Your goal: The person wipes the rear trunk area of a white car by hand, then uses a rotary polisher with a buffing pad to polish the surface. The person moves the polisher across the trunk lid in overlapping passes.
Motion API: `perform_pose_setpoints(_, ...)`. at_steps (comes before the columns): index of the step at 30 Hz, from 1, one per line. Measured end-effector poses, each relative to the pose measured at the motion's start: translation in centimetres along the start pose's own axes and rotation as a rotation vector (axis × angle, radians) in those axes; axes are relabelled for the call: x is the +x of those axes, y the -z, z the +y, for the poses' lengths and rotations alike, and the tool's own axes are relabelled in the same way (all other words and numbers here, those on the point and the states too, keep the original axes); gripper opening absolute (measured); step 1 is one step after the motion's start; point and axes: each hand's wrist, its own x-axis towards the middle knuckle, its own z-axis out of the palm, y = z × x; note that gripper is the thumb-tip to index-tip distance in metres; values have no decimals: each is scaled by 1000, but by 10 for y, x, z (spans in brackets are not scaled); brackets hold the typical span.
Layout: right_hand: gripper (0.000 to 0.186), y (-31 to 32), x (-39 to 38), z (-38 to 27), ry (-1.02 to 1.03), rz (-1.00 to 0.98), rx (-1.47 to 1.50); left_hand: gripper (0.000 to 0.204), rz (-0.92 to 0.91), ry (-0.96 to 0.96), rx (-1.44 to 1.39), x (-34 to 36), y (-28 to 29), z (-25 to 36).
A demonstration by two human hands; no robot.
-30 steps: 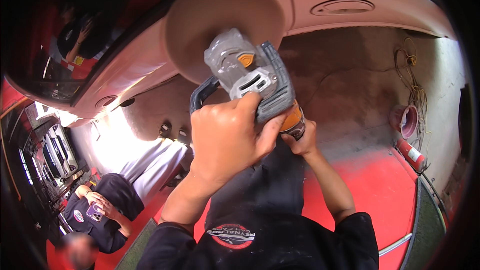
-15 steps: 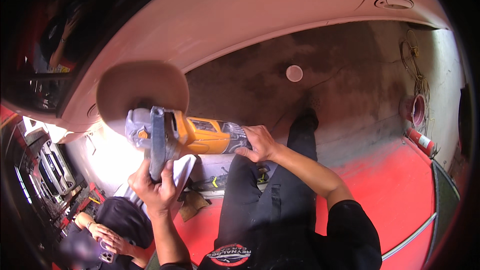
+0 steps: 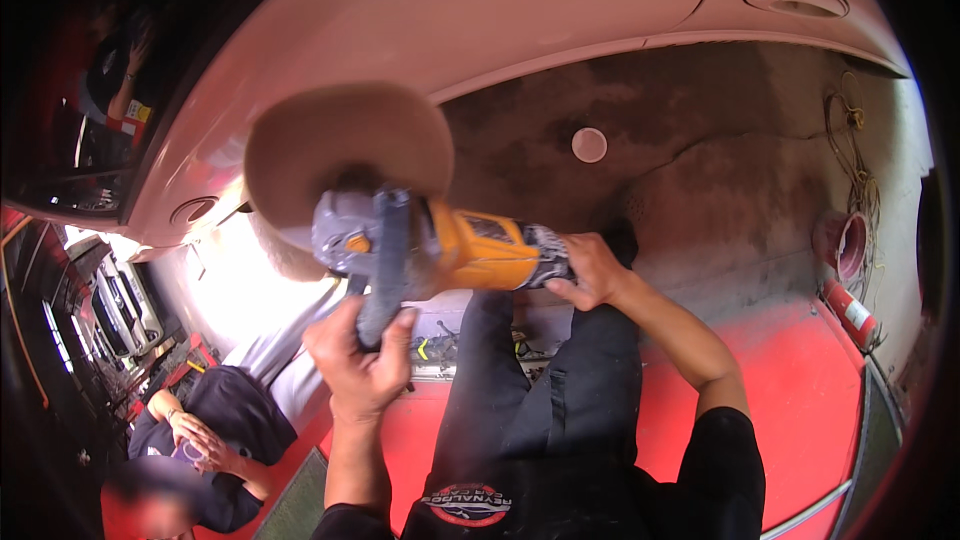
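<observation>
Both of my hands hold a yellow and grey power polisher [image 3: 490,252] with a wide, round, brownish pad [image 3: 340,140] at its head. My left hand [image 3: 362,365] is wrapped around the dark front handle [image 3: 390,260]. Around the rear end of the body, my right hand [image 3: 595,272] is closed. The pad looks blurred and overlaps the lower side of a pale car body [image 3: 560,0]; whether it touches the paint I cannot tell.
At lower left a person [image 3: 235,420] in dark clothes holds a phone. A white round disc [image 3: 589,145] lies on the floor. A reddish bucket [image 3: 848,242], coiled cords [image 3: 858,160] and a red cylinder [image 3: 848,315] stand at the right. A metal rail [image 3: 815,510] runs at lower right.
The polisher and both my hands have shifted right along the car's side, the pad also slightly up in the picture. More of the person at lower left now shows.
</observation>
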Motion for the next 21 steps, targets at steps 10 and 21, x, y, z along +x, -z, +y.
perform_pose_setpoints(10, 68, 111, -73, 12, -14, 204, -109, 35, -101, -255, -160, 33, -77, 105)
perform_pose_setpoints(21, 58, 23, -7, 2, 106, 37, -60, 25, 31, -158, 24, 8, 0, 6)
